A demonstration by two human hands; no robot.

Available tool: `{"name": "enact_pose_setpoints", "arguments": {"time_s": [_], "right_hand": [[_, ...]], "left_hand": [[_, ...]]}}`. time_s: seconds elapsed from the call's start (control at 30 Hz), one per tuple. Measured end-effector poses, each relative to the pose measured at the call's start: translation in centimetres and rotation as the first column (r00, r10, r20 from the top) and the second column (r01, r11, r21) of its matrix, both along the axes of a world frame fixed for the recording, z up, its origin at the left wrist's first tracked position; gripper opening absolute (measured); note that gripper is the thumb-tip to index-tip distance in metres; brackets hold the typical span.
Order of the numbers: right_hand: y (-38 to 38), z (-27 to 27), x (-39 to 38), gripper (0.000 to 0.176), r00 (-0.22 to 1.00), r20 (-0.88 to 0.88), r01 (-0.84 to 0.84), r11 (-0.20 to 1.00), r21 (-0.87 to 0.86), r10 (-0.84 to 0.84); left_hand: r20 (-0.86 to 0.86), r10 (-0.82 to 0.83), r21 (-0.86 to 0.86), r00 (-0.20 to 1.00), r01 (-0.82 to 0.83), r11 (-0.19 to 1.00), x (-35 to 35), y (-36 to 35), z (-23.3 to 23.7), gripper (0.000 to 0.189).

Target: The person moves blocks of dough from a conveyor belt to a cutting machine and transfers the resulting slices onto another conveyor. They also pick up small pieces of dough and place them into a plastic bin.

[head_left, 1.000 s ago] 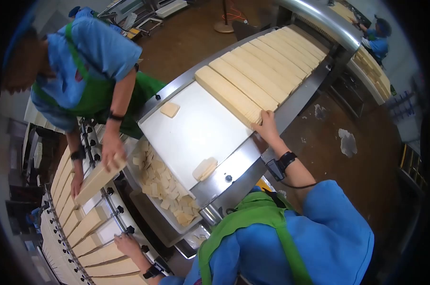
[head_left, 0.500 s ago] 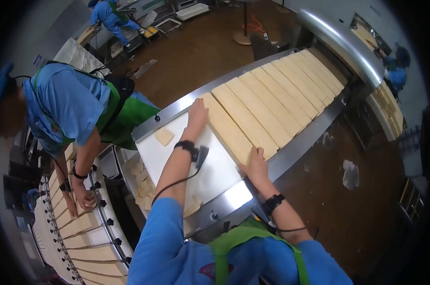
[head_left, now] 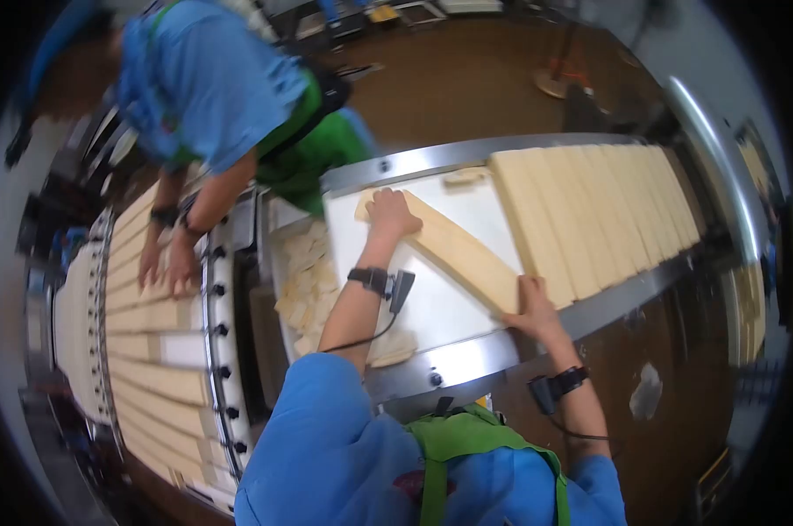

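A long pale strip of dough (head_left: 462,254) lies slantwise across the white conveyor belt (head_left: 444,311), apart from the others. My left hand (head_left: 392,217) grips its far end from above. At the near end, my right hand (head_left: 536,311) closes round the strip, thumb and fingers on either side, beside the metal edge. To the right, several more dough strips (head_left: 598,219) lie side by side in a row on the same conveyor. A small dough scrap (head_left: 466,177) sits near the belt's far edge.
Left of the belt, a bin holds dough offcuts (head_left: 304,285). A co-worker (head_left: 212,88) leans over a second conveyor of dough strips (head_left: 164,381), both hands low over it. Black knobs (head_left: 221,329) line its rail. A metal roller housing (head_left: 716,149) stands at the right.
The end strip has come away from the row, drawn left and turned slantwise by both hands. The view has swung, and the co-worker's hands have shifted along the other conveyor.
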State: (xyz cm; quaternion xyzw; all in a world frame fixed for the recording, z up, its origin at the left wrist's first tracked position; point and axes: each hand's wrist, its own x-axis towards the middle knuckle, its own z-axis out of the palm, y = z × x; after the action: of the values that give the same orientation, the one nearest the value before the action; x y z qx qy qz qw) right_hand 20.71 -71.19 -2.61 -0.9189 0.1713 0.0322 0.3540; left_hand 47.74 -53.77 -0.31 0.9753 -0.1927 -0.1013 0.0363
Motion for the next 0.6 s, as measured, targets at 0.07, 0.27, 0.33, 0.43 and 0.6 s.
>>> {"name": "enact_pose_setpoints", "arguments": {"time_s": [0.07,0.27,0.33,0.43,0.6], "right_hand": [[0.8,0.7,1.3,0.087,0.998,-0.061,-0.015,0.998,-0.063,0.011],[7.8,-0.8,6.2,0.087,0.960,0.202,-0.139,0.958,-0.250,0.192],[12.8,0.3,7.5,0.089,0.923,0.285,-0.192,0.951,-0.243,0.259],[21.4,2.9,9.0,0.091,0.801,0.448,-0.360,0.918,-0.168,0.396],[34.6,6.0,10.9,0.065,0.814,0.543,-0.434,0.838,0.330,0.208]], "left_hand": [[0.030,0.012,-0.284,0.999,-0.003,0.959,-2.0,5.6,-1.7,0.053],[-0.144,0.400,-0.887,0.905,-0.297,0.355,-7.0,18.2,-4.0,0.052],[-0.186,0.468,-0.977,0.864,-0.213,0.004,-7.1,23.4,-5.0,0.045],[0.020,0.732,-0.953,0.681,-0.208,0.220,-8.8,33.8,0.4,0.034],[-0.011,0.853,-0.952,0.522,-0.265,0.150,-7.3,53.4,1.0,0.031]]}}
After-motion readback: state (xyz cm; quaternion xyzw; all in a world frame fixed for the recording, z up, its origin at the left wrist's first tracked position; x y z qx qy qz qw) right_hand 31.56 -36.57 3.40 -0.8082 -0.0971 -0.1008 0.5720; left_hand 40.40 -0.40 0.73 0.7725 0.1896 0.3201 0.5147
